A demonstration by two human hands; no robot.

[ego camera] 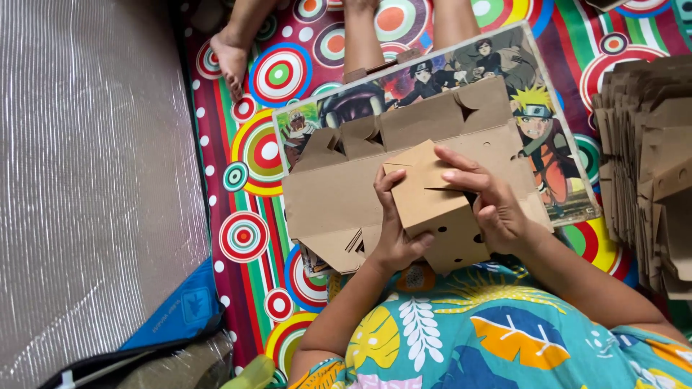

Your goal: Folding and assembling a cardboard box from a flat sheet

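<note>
From my head view I see both hands working a half-folded cardboard box [432, 209] held just above my lap. My left hand [395, 234] grips its left edge, thumb and fingers pinching the wall; my right hand [490, 202] presses down on the top flap, fingers spread flat, with the thumb hidden behind the box. Small round holes show on the near face, but its underside is out of sight. Beneath it lies a flat, unfolded cardboard blank [375, 169], its lower edge covered by the box and my hands. That blank rests on a cartoon-printed board [548, 130], most of its picture hidden by the cardboard. Everything sits on a mat with coloured rings [277, 75] on the floor. At the right edge a stack of cardboard blanks [645, 158] is cut off by the frame. At top, another person's bare foot [231, 61] and legs reach in, the rest cropped. A blue item [184, 310] at lower left is partly hidden and I can't make out what it is.
</note>
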